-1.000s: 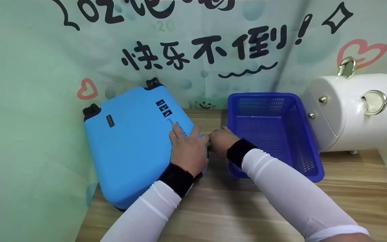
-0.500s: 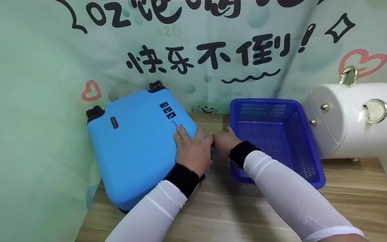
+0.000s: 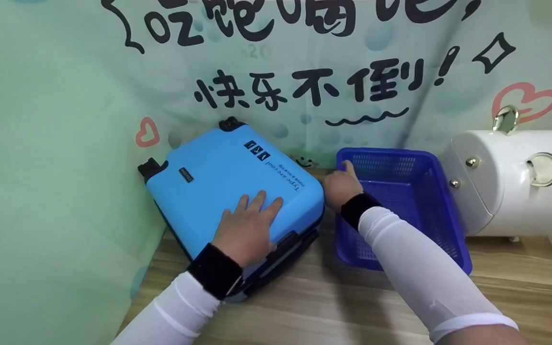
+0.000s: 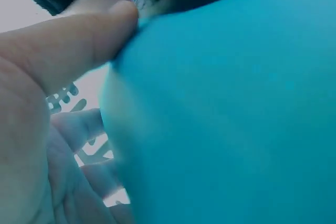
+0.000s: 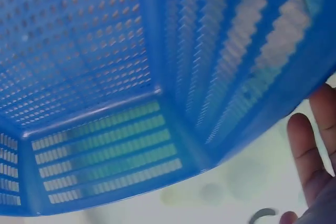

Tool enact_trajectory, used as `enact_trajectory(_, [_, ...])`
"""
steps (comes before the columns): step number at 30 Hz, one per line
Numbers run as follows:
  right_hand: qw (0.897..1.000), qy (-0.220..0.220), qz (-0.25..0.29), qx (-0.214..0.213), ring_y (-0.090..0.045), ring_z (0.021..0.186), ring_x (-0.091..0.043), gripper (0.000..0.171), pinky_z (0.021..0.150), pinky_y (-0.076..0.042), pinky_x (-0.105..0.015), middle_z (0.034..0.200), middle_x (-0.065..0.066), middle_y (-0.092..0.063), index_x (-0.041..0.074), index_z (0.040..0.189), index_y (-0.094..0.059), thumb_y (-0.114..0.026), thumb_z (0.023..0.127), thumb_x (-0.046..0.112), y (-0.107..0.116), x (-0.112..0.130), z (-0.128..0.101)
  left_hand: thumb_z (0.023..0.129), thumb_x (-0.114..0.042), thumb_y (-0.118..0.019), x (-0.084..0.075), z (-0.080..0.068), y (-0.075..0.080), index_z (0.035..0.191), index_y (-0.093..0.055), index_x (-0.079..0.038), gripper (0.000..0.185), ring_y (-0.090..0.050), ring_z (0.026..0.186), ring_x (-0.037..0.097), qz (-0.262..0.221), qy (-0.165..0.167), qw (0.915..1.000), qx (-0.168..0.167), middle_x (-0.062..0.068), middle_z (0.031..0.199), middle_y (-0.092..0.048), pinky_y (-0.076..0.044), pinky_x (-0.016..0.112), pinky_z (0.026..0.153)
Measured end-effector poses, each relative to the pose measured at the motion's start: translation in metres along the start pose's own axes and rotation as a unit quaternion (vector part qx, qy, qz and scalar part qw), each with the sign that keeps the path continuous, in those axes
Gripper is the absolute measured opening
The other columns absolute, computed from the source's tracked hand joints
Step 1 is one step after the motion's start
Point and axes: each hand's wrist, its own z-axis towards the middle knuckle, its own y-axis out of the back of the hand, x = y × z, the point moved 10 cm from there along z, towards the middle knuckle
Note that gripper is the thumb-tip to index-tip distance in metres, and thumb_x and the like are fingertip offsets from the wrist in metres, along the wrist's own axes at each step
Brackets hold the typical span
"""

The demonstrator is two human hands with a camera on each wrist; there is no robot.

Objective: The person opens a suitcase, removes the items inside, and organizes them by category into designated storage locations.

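A light-blue hard-shell suitcase [image 3: 237, 182] lies flat on the wooden surface, turned at an angle, black wheels toward the wall. My left hand [image 3: 246, 232] rests on its top near the front edge with fingers spread; in the left wrist view the thumb [image 4: 79, 40] lies along the shell. At the suitcase's right corner is my right hand [image 3: 342, 189], thumb raised, its other fingers mostly hidden in the head view. In the right wrist view, extended fingers [image 5: 303, 148] show beside the basket.
A blue perforated plastic basket [image 3: 463, 261] stands right of the suitcase, close behind the right hand. Beyond it sits a white rounded case [image 3: 534, 201] with gold-coloured fittings. A printed cloth [image 3: 300, 129] hangs at the back; a green wall [image 3: 65, 191] bounds the left.
The suitcase has turned, showing its front side with the black handle. My left hand has shifted left and spread on the top; my right hand has moved slightly up and right.
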Motion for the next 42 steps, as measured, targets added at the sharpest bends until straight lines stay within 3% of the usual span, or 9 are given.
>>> enact_trajectory(4, [1.000,-0.006,0.014,-0.013,-0.068,0.092,-0.035,0.027,0.119,-0.026,-0.068,0.075,-0.009,-0.073,0.014,0.074,-0.067,-0.058,0.098,0.007,0.001,-0.009,0.000,0.085,-0.047,-0.086,0.018,-0.022,-0.015,0.169,-0.012,-0.041,0.112,-0.011,0.162,0.047,0.022,0.014,0.9983,0.053,0.005,0.179,-0.008,-0.025,0.082,0.115])
enact_trajectory(7, [1.000,-0.003,0.020,-0.018,-0.064,0.098,-0.036,0.028,0.118,-0.025,-0.068,0.075,-0.010,-0.072,0.014,0.073,-0.066,-0.058,0.099,0.008,0.003,-0.009,-0.003,0.083,-0.054,-0.087,0.026,-0.032,-0.020,0.169,-0.003,-0.045,0.121,-0.005,0.161,0.052,0.046,0.042,0.9959,0.065,0.005,0.180,0.000,-0.024,0.088,0.109])
enact_trajectory(12, [1.000,0.002,0.016,-0.021,-0.060,0.105,-0.037,0.017,0.118,-0.025,-0.068,0.078,-0.010,-0.072,0.013,0.080,-0.070,-0.066,0.096,0.010,0.004,-0.006,-0.015,0.085,-0.059,-0.082,0.024,-0.034,-0.019,0.170,-0.006,-0.040,0.116,-0.016,0.154,0.064,0.072,0.074,0.9940,0.035,0.013,0.179,-0.008,-0.035,0.090,0.097])
enact_trajectory(15, [0.999,-0.006,0.030,-0.025,-0.058,0.101,-0.035,0.015,0.115,-0.025,-0.066,0.079,-0.009,-0.072,0.013,0.081,-0.069,-0.067,0.095,0.009,0.005,-0.005,-0.024,0.086,-0.059,-0.081,0.023,-0.032,-0.017,0.170,-0.008,-0.039,0.113,-0.021,0.151,0.067,0.078,0.089,0.9927,0.025,0.017,0.177,-0.012,-0.037,0.090,0.094])
enact_trajectory(20, [0.998,-0.015,0.049,-0.047,-0.056,0.087,-0.032,0.017,0.104,-0.031,-0.064,0.073,-0.009,-0.068,0.011,0.075,-0.064,-0.065,0.091,0.006,0.011,0.001,-0.039,0.089,-0.057,-0.079,0.024,-0.030,-0.017,0.170,-0.007,-0.038,0.111,-0.020,0.150,0.068,0.074,0.102,0.9916,0.027,0.019,0.177,-0.012,-0.035,0.091,0.094])
enact_trajectory(25, [0.997,-0.010,0.036,-0.064,-0.056,0.086,-0.032,0.014,0.102,-0.032,-0.063,0.074,-0.010,-0.068,0.010,0.076,-0.065,-0.068,0.090,0.008,0.012,0.004,-0.043,0.089,-0.057,-0.079,0.024,-0.028,-0.016,0.171,-0.008,-0.037,0.110,-0.019,0.150,0.069,0.064,0.104,0.9920,0.032,0.020,0.177,-0.012,-0.035,0.091,0.094])
enact_trajectory(31, [0.996,-0.029,0.027,-0.074,-0.057,0.093,-0.034,0.015,0.106,-0.030,-0.063,0.079,-0.012,-0.072,0.010,0.081,-0.069,-0.066,0.095,0.012,0.012,-0.013,-0.029,0.089,-0.053,-0.081,0.021,-0.027,-0.009,0.170,-0.017,-0.035,0.105,-0.021,0.154,0.063,0.023,0.050,0.9972,0.051,0.014,0.177,-0.015,-0.037,0.084,0.104])
enact_trajectory(38, [0.993,-0.083,0.048,-0.072,-0.059,0.107,-0.038,0.009,0.116,-0.024,-0.068,0.090,-0.014,-0.078,0.010,0.092,-0.075,-0.068,0.095,0.013,0.008,-0.039,-0.017,0.078,-0.038,-0.094,0.031,-0.038,-0.015,0.170,-0.020,-0.035,0.118,-0.006,0.163,0.047,-0.042,-0.054,0.9929,0.097,0.009,0.179,-0.008,-0.020,0.074,0.123])
enact_trajectory(42, [0.992,-0.088,0.052,-0.077,-0.059,0.105,-0.038,0.015,0.114,-0.025,-0.068,0.089,-0.013,-0.078,0.011,0.092,-0.076,-0.061,0.097,0.008,0.007,-0.042,-0.015,0.078,-0.040,-0.094,0.040,-0.039,-0.017,0.169,-0.021,-0.036,0.116,-0.010,0.163,0.043,-0.017,-0.086,0.9943,0.061,0.008,0.178,-0.012,-0.019,0.073,0.124])
